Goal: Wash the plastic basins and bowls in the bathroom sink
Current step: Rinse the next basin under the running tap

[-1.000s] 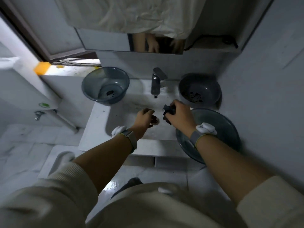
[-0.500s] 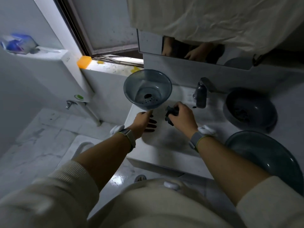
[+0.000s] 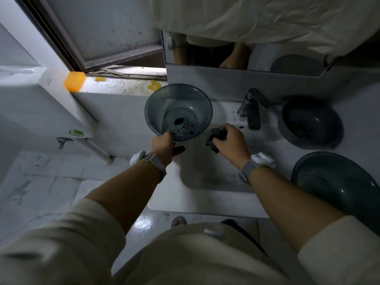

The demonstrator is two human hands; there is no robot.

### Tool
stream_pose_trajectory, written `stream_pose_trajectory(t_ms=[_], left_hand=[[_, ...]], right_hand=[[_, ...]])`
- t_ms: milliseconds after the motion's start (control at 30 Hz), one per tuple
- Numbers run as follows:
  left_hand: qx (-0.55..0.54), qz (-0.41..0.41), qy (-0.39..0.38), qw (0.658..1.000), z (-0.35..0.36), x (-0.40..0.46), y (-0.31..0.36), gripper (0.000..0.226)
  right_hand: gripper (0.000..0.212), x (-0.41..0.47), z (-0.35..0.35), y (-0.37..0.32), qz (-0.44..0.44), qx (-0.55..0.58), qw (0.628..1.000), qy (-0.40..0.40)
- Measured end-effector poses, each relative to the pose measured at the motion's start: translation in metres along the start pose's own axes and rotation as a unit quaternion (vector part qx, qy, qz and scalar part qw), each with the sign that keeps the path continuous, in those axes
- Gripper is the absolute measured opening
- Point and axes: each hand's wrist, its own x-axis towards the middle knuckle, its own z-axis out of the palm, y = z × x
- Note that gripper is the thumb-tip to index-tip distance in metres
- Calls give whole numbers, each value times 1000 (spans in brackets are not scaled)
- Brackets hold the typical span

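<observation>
A translucent grey-blue plastic bowl [image 3: 158,108] with dark dirt spots inside sits on the sink's back left corner. My left hand [image 3: 164,144] touches its near rim, thumb on the edge and fingers spread below; I cannot tell whether it grips. My right hand [image 3: 231,141] is closed on a dark scrubber [image 3: 213,136] over the white sink [image 3: 205,202]. A darker dirty bowl [image 3: 329,128] stands right of the faucet [image 3: 251,112]. A large dark basin [image 3: 349,186] rests on the sink's right edge.
A white toilet tank [image 3: 41,108] stands to the left, with an orange soap bar [image 3: 74,81] on the window ledge behind it. A mirror [image 3: 205,52] hangs above the sink, and a pale cloth [image 3: 257,17] drapes over its top. Wet tiled floor lies below.
My view has swung left. My left hand moved out of the sink up to the near rim of the translucent bowl. My right hand keeps holding the scrubber.
</observation>
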Motion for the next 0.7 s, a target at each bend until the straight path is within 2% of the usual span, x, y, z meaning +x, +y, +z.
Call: stream_pose_trajectory(t_ms=[133, 300, 500, 567, 700], left_hand=[[-43, 19, -19, 999, 11, 0, 0, 42], [47, 36, 4, 998, 31, -7, -2, 44], [155, -1, -46, 987, 57, -23, -12, 39], [199, -8, -67, 978, 60, -25, -18, 37], [213, -47, -93, 971, 77, -28, -34, 34]], right_hand=[[24, 6, -9, 5, 13, 1, 999, 45], [19, 17, -24, 16, 2, 10, 999, 39], [23, 28, -42, 39, 36, -24, 999, -4], [17, 28, -46, 42, 40, -29, 998, -30], [17, 27, -62, 58, 36, -42, 998, -29]])
